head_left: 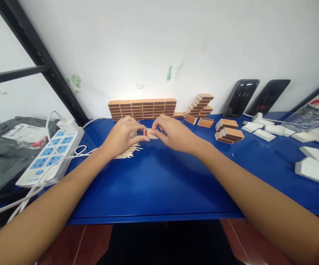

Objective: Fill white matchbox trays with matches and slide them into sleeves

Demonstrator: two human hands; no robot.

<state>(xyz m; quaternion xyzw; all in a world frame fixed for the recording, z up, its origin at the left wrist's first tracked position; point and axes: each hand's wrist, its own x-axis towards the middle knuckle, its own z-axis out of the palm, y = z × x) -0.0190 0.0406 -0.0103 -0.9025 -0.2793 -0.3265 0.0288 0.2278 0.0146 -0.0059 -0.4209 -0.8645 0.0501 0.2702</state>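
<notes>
A small white matchbox tray [154,137] with red-tipped matches [147,132] lying in it is between my two hands, over the blue table. My left hand [123,135] pinches the tray's left end between thumb and fingers. At the other end, my right hand [173,133] is closed, its thumb and fingertips on the tray's edge and the matches. Beneath and beside my left hand spreads a pile of loose matches [128,152], partly hidden by that hand. Just behind, closed matchboxes [142,109] are stacked in a low wall.
More matchboxes [200,105] lean in a stack to the right, with others [229,131] nearer. White empty trays [314,171] lie scattered on the far right. Two phones [241,98] rest against the wall. A power strip [52,152] with white cables occupies the left.
</notes>
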